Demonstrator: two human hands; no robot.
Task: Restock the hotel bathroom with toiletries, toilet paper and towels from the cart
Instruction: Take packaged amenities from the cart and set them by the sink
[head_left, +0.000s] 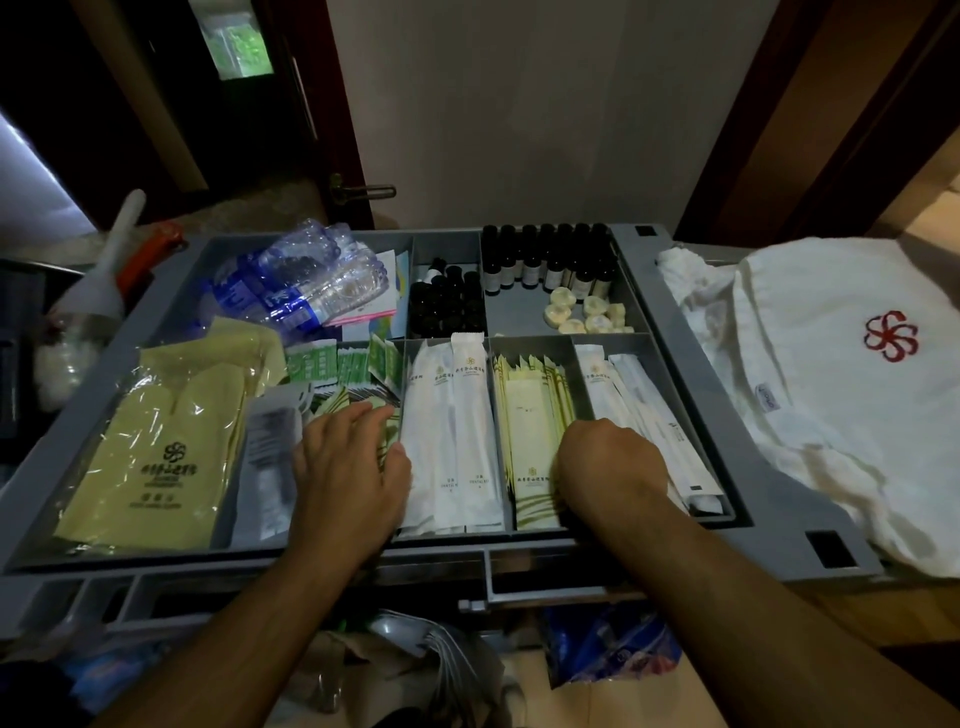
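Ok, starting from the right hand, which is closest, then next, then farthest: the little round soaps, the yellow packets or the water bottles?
1. Yellow packets: right beside the right hand, just to its left.
2. Round soaps: farther back, behind the hand.
3. Water bottles: farthest, way over at the back left.

A grey divided tray (156, 558) tops the cart; the left grip (348, 467) lies flat, fingers straight, on sachets near the front edge; the right grip (610, 467) curls knuckles-up by the yellow-green packets (530, 415), its fingertips hidden; white dental kits (452, 431) lie between them; dark bottles (545, 260) and round soaps (587, 312) fill the back right corner, water bottles (296, 280) the back left; a folded white towel (831, 389) lies beside the right edge.
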